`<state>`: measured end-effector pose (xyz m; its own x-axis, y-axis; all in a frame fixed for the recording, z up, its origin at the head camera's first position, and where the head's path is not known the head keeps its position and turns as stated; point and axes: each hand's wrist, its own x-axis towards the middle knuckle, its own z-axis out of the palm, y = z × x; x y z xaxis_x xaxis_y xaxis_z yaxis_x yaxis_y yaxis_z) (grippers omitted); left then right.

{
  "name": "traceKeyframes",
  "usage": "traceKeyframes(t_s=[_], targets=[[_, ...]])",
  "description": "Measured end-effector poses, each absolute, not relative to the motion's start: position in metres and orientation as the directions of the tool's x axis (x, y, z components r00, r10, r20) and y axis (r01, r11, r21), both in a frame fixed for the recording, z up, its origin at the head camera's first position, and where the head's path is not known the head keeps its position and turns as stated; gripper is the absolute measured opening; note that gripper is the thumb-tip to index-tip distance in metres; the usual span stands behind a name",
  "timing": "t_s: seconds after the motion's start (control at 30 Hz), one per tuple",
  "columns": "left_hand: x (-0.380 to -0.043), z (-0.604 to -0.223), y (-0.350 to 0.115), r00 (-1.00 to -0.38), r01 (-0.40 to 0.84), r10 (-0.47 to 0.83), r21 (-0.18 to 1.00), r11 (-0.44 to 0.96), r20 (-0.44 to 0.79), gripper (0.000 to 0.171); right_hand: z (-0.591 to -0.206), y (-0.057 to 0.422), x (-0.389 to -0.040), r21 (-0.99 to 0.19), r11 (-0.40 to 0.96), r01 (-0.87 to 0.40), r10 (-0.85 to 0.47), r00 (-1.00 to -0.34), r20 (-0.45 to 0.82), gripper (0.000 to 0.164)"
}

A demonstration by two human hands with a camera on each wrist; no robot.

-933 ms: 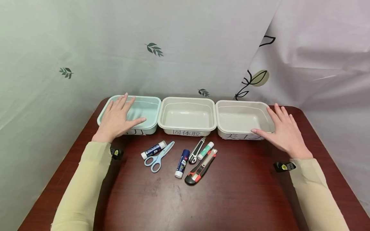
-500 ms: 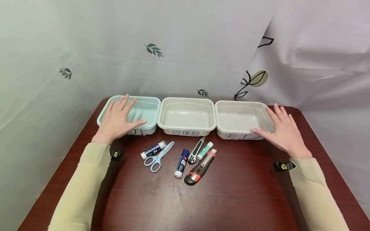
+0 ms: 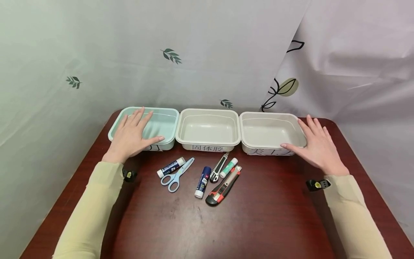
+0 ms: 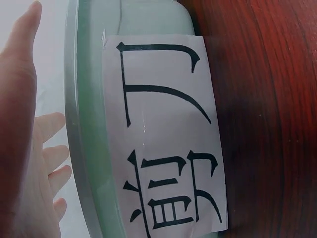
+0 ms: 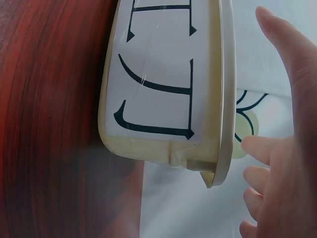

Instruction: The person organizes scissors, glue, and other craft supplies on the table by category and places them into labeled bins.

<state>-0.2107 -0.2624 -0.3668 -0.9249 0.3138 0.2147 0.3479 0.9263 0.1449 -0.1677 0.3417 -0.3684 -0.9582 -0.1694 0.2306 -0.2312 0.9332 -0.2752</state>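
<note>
My left hand (image 3: 129,138) is spread over the light green box (image 3: 161,124) at the left end of the row, holding nothing. Its fingers stretch across the opening in the head view. My right hand (image 3: 318,145) is likewise spread, over the right end of the beige box (image 3: 268,131), thumb toward its front rim. On the table in front lie light blue scissors (image 3: 178,175), touching a glue stick (image 3: 170,167). To their right are a dark blue glue stick (image 3: 202,182), a black-and-white utility knife (image 3: 219,168), a small green glue stick (image 3: 229,168) and a red-and-black utility knife (image 3: 224,186).
A second beige box (image 3: 208,127) stands between the other two, all in a row at the far edge of the dark red table (image 3: 252,223). Paper labels with characters, such as the left box's label (image 4: 163,134), face front. A pale curtain (image 3: 200,54) hangs behind.
Both hands keep nearly the same place and spread pose. The head view has shifted very slightly; the boxes and the things on the table stay put.
</note>
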Motion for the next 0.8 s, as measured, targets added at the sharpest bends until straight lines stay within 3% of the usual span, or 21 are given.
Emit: traceKeyframes(t_s=[0.37, 0.8], targets=[[-0.205, -0.366, -0.257, -0.923, 0.356, 0.319, 0.167, 0.92, 0.214, 0.104, -0.374, 0.342, -0.171, -0.281, 0.929, -0.243, -0.184, -0.958, 0.219, 0.108], [-0.192, -0.37, -0.24, -0.874, 0.435, 0.367, 0.177, 0.883, 0.317, 0.108, -0.379, 0.341, -0.178, -0.321, 0.915, -0.246, -0.193, -0.963, 0.188, 0.114]])
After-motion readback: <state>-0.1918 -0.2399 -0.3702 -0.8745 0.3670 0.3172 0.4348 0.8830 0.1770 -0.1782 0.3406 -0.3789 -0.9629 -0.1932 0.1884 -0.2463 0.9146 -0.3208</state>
